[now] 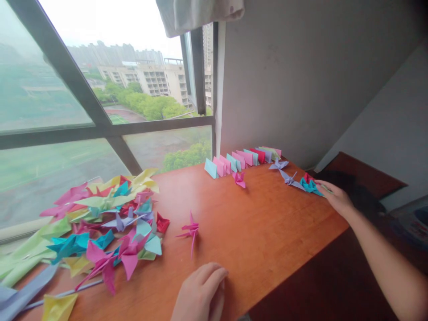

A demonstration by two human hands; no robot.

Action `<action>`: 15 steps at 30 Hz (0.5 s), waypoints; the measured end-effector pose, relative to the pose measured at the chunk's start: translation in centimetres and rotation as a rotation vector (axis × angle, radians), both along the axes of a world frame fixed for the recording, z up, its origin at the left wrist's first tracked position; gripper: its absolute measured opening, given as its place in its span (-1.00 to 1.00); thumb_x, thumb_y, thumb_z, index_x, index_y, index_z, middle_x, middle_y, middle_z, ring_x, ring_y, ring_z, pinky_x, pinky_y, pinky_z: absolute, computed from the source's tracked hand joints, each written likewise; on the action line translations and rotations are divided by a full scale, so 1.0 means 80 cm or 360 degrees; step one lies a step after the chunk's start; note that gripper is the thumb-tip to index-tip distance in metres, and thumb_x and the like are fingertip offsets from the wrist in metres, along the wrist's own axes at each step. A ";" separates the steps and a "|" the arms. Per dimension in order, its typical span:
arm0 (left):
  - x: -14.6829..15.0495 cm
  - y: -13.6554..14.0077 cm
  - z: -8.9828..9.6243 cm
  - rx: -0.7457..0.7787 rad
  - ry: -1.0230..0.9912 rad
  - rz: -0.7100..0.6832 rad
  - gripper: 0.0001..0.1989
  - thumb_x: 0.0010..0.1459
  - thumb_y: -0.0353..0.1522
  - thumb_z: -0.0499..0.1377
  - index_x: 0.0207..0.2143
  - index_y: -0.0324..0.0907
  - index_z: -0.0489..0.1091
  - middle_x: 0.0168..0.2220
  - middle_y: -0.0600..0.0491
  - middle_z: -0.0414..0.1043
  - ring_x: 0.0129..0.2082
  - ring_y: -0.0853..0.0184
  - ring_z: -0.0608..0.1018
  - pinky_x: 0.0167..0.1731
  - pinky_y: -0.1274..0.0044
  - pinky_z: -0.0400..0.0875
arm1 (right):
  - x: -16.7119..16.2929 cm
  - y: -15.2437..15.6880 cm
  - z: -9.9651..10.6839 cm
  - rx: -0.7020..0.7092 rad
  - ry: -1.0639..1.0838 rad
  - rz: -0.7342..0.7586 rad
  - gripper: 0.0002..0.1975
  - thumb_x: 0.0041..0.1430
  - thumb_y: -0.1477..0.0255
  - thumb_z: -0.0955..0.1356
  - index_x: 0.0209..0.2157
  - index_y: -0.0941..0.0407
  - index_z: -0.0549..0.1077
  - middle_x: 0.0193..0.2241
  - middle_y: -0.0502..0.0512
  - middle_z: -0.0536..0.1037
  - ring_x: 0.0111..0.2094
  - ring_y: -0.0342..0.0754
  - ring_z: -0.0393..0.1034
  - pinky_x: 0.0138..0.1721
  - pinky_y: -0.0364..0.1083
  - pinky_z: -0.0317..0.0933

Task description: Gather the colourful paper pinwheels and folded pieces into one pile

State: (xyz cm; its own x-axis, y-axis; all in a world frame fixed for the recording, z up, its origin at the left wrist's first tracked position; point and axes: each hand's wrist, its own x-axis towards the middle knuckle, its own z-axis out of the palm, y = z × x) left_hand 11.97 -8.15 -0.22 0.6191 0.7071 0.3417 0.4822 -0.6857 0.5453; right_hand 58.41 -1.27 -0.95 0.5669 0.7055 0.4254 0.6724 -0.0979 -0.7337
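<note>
My right hand (336, 199) reaches to the table's right end, with its fingers closed on a small pale-green folded paper (327, 189), mostly hidden by the hand. Touching or right beside its fingertips are a teal paper crane (310, 186) and a red folded paper (308, 177). Two lavender paper cranes, one nearer (291, 180) and one farther (278, 165), lie just to their left. My left hand (202, 290) rests at the table's front edge with its fingers curled together; nothing shows in it. Closest to it is a magenta paper crane (190, 231).
A large heap of colourful folded paper cranes (107, 223) covers the table's left side by the window (100, 131). Folded paper pieces (236, 161) stand in a row along the back edge. In front of them sits a pink paper crane (239, 179). The wooden table (254, 232) meets a grey wall.
</note>
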 end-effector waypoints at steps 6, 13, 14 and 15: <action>0.003 0.001 -0.001 -0.0041 0.0064 -0.0014 -0.68 0.15 -0.56 -0.01 -0.14 -0.10 0.40 -0.26 -0.05 0.54 -0.32 0.28 0.61 -0.31 0.54 0.54 | -0.041 0.005 -0.026 -0.0281 0.0000 0.0599 -0.53 0.08 0.12 0.39 -0.03 0.07 0.52 -0.01 0.22 0.55 0.03 0.20 0.43 0.11 0.18 0.25; 0.002 0.003 -0.001 -0.0151 0.0063 -0.0025 -0.69 0.15 -0.56 -0.01 -0.15 -0.09 0.38 -0.27 -0.03 0.52 -0.32 0.29 0.59 -0.31 0.55 0.52 | -0.077 0.044 0.001 -0.0064 0.0282 0.0691 -0.66 0.21 0.15 0.33 -0.16 0.08 0.56 -0.07 0.19 0.58 0.01 0.12 0.44 0.10 0.11 0.28; 0.002 0.003 -0.001 -0.0159 0.0064 -0.0022 -0.69 0.13 -0.57 0.00 -0.16 -0.10 0.38 -0.28 -0.03 0.51 -0.33 0.29 0.58 -0.32 0.55 0.51 | -0.064 0.063 0.005 0.0024 0.0259 0.0482 -0.66 0.21 0.15 0.34 -0.17 0.10 0.56 -0.11 0.21 0.59 -0.03 0.13 0.46 0.07 0.13 0.30; 0.002 0.003 -0.001 -0.0164 0.0061 -0.0021 -0.69 0.12 -0.57 0.00 -0.17 -0.10 0.38 -0.28 -0.03 0.51 -0.33 0.29 0.58 -0.33 0.56 0.51 | -0.051 0.082 0.009 0.0071 0.0226 0.0320 -0.66 0.21 0.16 0.34 -0.15 0.11 0.54 -0.12 0.24 0.58 -0.07 0.12 0.47 0.03 0.14 0.32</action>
State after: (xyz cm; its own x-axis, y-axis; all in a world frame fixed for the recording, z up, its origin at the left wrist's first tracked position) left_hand 12.16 -7.93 -0.32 0.6397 0.7290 0.2436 0.4955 -0.6334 0.5944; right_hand 54.37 5.31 -0.26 0.4735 0.7924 0.3846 0.5647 0.0620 -0.8229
